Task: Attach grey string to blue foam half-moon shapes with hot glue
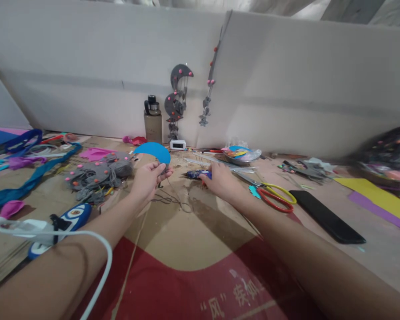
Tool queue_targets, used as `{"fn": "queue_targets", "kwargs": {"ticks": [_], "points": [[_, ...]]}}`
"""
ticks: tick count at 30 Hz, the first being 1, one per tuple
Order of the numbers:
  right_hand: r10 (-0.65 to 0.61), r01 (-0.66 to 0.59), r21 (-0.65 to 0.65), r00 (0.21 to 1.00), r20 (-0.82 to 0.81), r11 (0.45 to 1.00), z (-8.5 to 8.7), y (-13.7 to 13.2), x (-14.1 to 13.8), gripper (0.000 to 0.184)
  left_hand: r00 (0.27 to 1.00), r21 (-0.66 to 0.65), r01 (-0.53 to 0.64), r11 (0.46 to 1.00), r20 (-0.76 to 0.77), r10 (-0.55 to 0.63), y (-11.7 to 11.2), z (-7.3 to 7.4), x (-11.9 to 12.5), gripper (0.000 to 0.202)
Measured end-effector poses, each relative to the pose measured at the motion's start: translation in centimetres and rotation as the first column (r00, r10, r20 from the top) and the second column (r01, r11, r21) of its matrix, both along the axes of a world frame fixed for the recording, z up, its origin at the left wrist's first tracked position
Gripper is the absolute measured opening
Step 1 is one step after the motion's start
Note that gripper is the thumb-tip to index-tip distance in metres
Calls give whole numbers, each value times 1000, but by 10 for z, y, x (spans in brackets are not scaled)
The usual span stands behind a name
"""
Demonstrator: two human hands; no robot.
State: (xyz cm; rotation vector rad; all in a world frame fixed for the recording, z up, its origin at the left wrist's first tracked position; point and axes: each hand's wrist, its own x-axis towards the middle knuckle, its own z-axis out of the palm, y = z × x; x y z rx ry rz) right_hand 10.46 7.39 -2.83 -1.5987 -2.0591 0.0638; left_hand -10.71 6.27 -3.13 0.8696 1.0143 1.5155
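Observation:
My left hand (149,178) is closed in a pinch at the lower edge of a blue crescent-shaped sheet (155,150). A thin cord (177,195) trails from its fingertips and loops on the cardboard below. Across from it, my right hand (219,178) grips a small blue tool (196,174) with a dark pointed tip and an orange part; its exact kind is unclear. That tip points left, a short gap from my left fingers. Grey felt pieces with pink and orange beads (100,173) lie heaped left of my left hand.
Scissors (276,198) with red and yellow handles and a black phone (326,215) lie right. A bottle (153,122) and small white clock (178,145) stand by the wall, where beaded grey crescents (180,76) hang. A white cable (103,249) crosses my left forearm.

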Motion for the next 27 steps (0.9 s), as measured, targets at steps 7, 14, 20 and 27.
{"fn": "queue_targets", "kwargs": {"ticks": [7, 14, 20, 27], "points": [[-67, -15, -379, 977, -201, 925, -22, 20, 15, 19, 1000, 4, 20, 1000, 4, -20, 2, -5, 1, 8], [-55, -46, -140, 765, -642, 989, -17, 3, -6, 28, 999, -69, 43, 997, 11, -42, 4, -7, -1, 10], [132, -477, -100, 429, -894, 873, -18, -21, -23, 33, 1000, -71, -10, 997, -12, 9, 7, -11, -1, 9], [202, -423, -33, 497, -844, 906, -26, -24, -23, 33, 996, -117, 13, 993, -82, -23, 9, -22, -4, 8]]}}
